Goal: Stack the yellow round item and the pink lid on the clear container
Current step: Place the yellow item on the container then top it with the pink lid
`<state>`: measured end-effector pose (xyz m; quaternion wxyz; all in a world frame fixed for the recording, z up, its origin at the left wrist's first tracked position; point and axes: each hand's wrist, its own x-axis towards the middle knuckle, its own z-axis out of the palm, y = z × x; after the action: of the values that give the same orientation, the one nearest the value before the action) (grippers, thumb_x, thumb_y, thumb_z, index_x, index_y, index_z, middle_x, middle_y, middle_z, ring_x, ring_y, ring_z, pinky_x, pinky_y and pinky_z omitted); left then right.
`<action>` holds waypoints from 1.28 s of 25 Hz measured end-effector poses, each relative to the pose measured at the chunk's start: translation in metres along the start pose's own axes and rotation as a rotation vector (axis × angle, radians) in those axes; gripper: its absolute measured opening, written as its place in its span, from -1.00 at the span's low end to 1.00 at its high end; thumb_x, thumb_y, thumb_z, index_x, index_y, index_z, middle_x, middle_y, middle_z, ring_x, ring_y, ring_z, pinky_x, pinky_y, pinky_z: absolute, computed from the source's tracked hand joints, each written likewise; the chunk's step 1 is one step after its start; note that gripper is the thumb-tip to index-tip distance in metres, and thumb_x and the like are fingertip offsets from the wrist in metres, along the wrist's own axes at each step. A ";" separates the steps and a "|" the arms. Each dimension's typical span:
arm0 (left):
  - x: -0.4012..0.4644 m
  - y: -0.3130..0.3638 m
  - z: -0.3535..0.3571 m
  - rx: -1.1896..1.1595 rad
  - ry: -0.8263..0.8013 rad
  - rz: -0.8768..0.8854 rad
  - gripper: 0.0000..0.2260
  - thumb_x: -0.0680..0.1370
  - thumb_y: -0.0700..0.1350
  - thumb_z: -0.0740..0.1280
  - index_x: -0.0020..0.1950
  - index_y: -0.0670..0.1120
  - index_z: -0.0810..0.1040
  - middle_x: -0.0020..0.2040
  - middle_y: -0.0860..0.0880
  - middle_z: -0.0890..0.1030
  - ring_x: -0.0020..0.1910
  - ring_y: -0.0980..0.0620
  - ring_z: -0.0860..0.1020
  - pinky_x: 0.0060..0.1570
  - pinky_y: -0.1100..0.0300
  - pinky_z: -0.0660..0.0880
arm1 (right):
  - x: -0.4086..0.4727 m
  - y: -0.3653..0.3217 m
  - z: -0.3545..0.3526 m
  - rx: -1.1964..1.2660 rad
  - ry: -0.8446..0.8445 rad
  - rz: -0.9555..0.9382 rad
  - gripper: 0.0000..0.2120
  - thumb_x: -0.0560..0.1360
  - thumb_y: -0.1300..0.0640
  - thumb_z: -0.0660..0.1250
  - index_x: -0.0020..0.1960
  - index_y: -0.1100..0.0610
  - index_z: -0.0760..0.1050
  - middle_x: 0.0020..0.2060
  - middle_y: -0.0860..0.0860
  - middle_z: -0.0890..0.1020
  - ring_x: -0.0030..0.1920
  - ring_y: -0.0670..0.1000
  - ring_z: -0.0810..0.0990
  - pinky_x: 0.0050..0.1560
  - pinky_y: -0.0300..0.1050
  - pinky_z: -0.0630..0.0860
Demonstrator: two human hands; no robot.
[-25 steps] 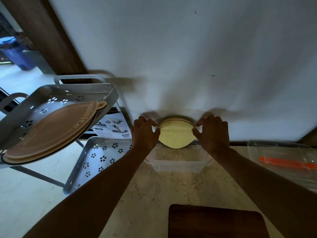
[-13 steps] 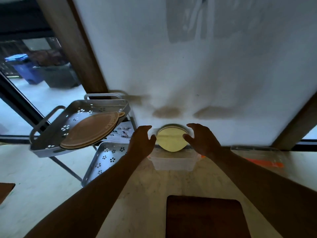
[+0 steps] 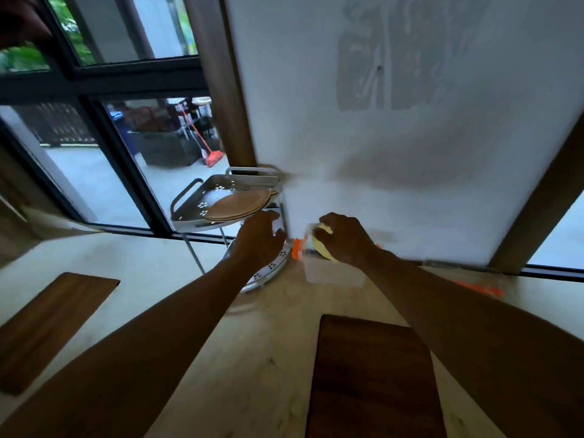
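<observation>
A dark wooden board (image 3: 373, 377) lies nearest on the counter. Beyond it sits the clear container (image 3: 335, 273). Above the container, the right hand (image 3: 344, 240) grips the yellow round item (image 3: 324, 246). Left of the container, the left hand (image 3: 257, 240) hovers empty, fingers loosely spread, before the metal rack (image 3: 227, 197).

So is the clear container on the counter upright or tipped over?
Upright, apparently: the clear container sits flat on the counter, the right hand holding the yellow round item above it. Blur hides detail.
</observation>
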<state>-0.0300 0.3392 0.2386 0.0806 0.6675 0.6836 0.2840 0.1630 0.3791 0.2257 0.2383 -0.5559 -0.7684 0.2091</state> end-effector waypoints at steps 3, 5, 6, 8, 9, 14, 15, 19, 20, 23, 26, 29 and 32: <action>-0.023 -0.006 -0.029 0.061 0.029 0.012 -0.58 0.54 -0.07 0.34 0.39 -0.09 0.44 0.38 -0.13 0.48 0.32 -0.12 0.47 0.28 0.06 0.38 | -0.009 -0.030 0.007 0.114 -0.037 0.043 -0.62 0.57 -0.01 0.25 0.29 0.18 0.48 0.19 0.15 0.62 0.16 0.11 0.59 0.01 -0.33 0.50; -0.026 -0.019 -0.048 0.094 0.061 0.008 -0.59 0.53 -0.08 0.37 0.37 -0.10 0.45 0.38 -0.13 0.50 0.34 -0.13 0.46 0.29 0.04 0.39 | -0.013 -0.053 0.012 0.198 -0.082 0.123 -0.67 0.57 0.00 0.24 0.21 0.19 0.52 0.05 0.16 0.66 0.01 0.09 0.65 -0.38 -0.44 0.45; -0.025 -0.028 -0.056 0.101 0.075 0.000 -0.60 0.53 -0.09 0.38 0.35 -0.11 0.48 0.36 -0.14 0.51 0.32 -0.13 0.47 0.27 0.04 0.41 | -0.012 -0.062 0.016 0.246 -0.083 0.166 -0.69 0.57 0.01 0.24 0.17 0.19 0.54 0.01 0.17 0.67 0.00 0.14 0.65 -0.35 -0.36 0.48; -0.020 -0.044 -0.066 0.100 0.091 -0.022 -0.61 0.52 -0.10 0.39 0.33 -0.13 0.50 0.36 -0.14 0.52 0.31 -0.14 0.49 0.26 0.02 0.43 | -0.008 -0.076 0.023 0.435 -0.087 0.229 -0.68 0.58 0.04 0.20 0.19 0.22 0.54 0.06 0.22 0.64 0.10 0.23 0.61 -0.04 -0.10 0.56; -0.016 -0.053 -0.071 0.093 0.097 -0.026 -0.61 0.52 -0.09 0.40 0.34 -0.13 0.49 0.36 -0.15 0.52 0.31 -0.14 0.49 0.26 0.01 0.44 | -0.004 -0.085 0.028 0.510 -0.070 0.260 -0.67 0.58 0.03 0.21 0.15 0.25 0.55 0.04 0.25 0.64 0.08 0.23 0.62 0.04 0.01 0.56; 0.014 -0.106 -0.079 0.098 0.045 0.057 -0.58 0.51 -0.08 0.42 0.34 -0.13 0.50 0.33 -0.16 0.55 0.27 -0.15 0.52 0.22 -0.04 0.50 | 0.038 -0.129 0.068 0.662 -0.031 0.449 -0.66 0.50 -0.08 0.38 -0.16 0.23 0.54 -0.27 0.15 0.68 -0.27 0.12 0.71 -0.16 0.07 0.68; 0.020 -0.113 -0.079 0.087 0.039 0.071 -0.58 0.50 -0.07 0.43 0.34 -0.13 0.51 0.32 -0.16 0.56 0.26 -0.15 0.53 0.20 -0.03 0.51 | 0.046 -0.134 0.073 0.714 -0.008 0.485 -0.65 0.49 -0.07 0.40 -0.16 0.24 0.51 -0.32 0.14 0.67 -0.31 0.12 0.70 -0.25 0.04 0.68; 0.047 -0.131 -0.068 0.051 -0.001 0.196 -0.59 0.46 -0.06 0.47 0.28 -0.14 0.56 0.27 -0.15 0.59 0.17 -0.13 0.59 0.15 0.04 0.52 | 0.078 -0.134 0.091 0.783 0.090 0.618 -0.62 0.49 -0.05 0.40 -0.22 0.27 0.47 -0.37 0.18 0.66 -0.41 0.10 0.66 -0.41 -0.04 0.64; 0.051 -0.133 -0.065 0.046 -0.032 0.243 -0.61 0.45 -0.06 0.48 0.25 -0.14 0.58 0.24 -0.14 0.61 0.14 -0.12 0.60 0.13 0.06 0.54 | 0.084 -0.133 0.096 0.775 0.095 0.635 -0.62 0.50 -0.06 0.40 -0.21 0.27 0.48 -0.34 0.19 0.67 -0.39 0.11 0.67 -0.36 -0.02 0.66; 0.059 -0.144 -0.055 0.061 -0.073 0.373 -0.68 0.43 -0.03 0.50 0.12 -0.13 0.65 0.11 -0.11 0.66 0.07 -0.08 0.60 0.06 0.12 0.54 | 0.100 -0.127 0.106 0.732 0.092 0.629 -0.67 0.50 -0.01 0.39 -0.16 0.28 0.52 -0.36 0.18 0.68 -0.40 0.10 0.67 -0.36 -0.06 0.63; 0.061 -0.150 -0.050 0.052 -0.054 0.390 -0.76 0.45 -0.08 0.47 0.08 -0.11 0.66 0.07 -0.08 0.67 0.04 -0.05 0.61 0.02 0.12 0.57 | 0.110 -0.127 0.111 0.676 0.118 0.606 -0.77 0.48 0.09 0.37 -0.11 0.29 0.54 -0.43 0.14 0.66 -0.55 0.00 0.61 -0.52 -0.22 0.49; 0.062 -0.146 -0.049 0.057 0.030 0.397 -0.83 0.49 -0.18 0.41 0.05 -0.12 0.69 0.04 -0.09 0.70 0.00 -0.06 0.64 0.01 0.19 0.53 | 0.112 -0.133 0.106 0.572 0.135 0.517 -0.82 0.47 0.16 0.33 -0.12 0.29 0.57 -0.56 0.05 0.62 -0.63 -0.04 0.57 -0.62 -0.23 0.48; 0.056 -0.136 -0.056 0.076 0.045 0.283 -0.82 0.53 -0.12 0.36 0.10 -0.06 0.69 0.09 -0.07 0.70 -0.02 -0.08 0.66 0.00 0.06 0.60 | 0.110 -0.145 0.093 0.514 0.127 0.377 -0.80 0.51 0.16 0.31 -0.10 0.30 0.59 -0.44 0.11 0.65 -0.50 0.03 0.66 -0.40 -0.11 0.64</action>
<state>-0.1804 0.3840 0.2327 -0.0009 0.7533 0.5944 0.2813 -0.0316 0.4356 0.2513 0.3755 -0.6222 -0.5574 0.4015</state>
